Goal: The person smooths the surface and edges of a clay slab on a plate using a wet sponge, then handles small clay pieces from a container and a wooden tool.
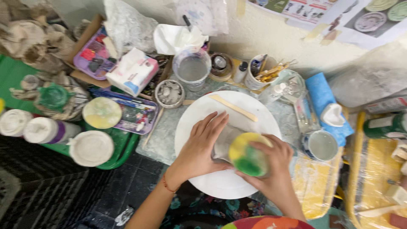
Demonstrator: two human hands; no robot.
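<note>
Two hands down over the white round board (pixel 220 186), both busy on one lump of grey clay (pixel 224 142) near its middle. Left hand (pixel 201 146) laid flat and fairly wide on the clay's left side, fingers spread forward, seemingly pinning the piece so it cannot slide. Right hand (pixel 275 167) curled around a yellow-and-green sponge (pixel 248 154), gripping it firmly and pressing it against the clay's right edge (exact contact line hidden under the sponge). Wooden stick (pixel 234 107) lying loose on the board's far side, apart from both hands, within easy reach. Clear cup of cloudy water (pixel 191 68) just beyond the board, likely parked there for wetting. Small bowl of grey bits (pixel 169 93) beside it, touching nothing on the board. Cup of tools (pixel 260 72) farther right, handles sticking up. White tin (pixel 321 145) near the right wrist, just off the board. Round lids (pixel 91 147) and paint palette (pixel 137 114) well off left, out of the working zone.
</note>
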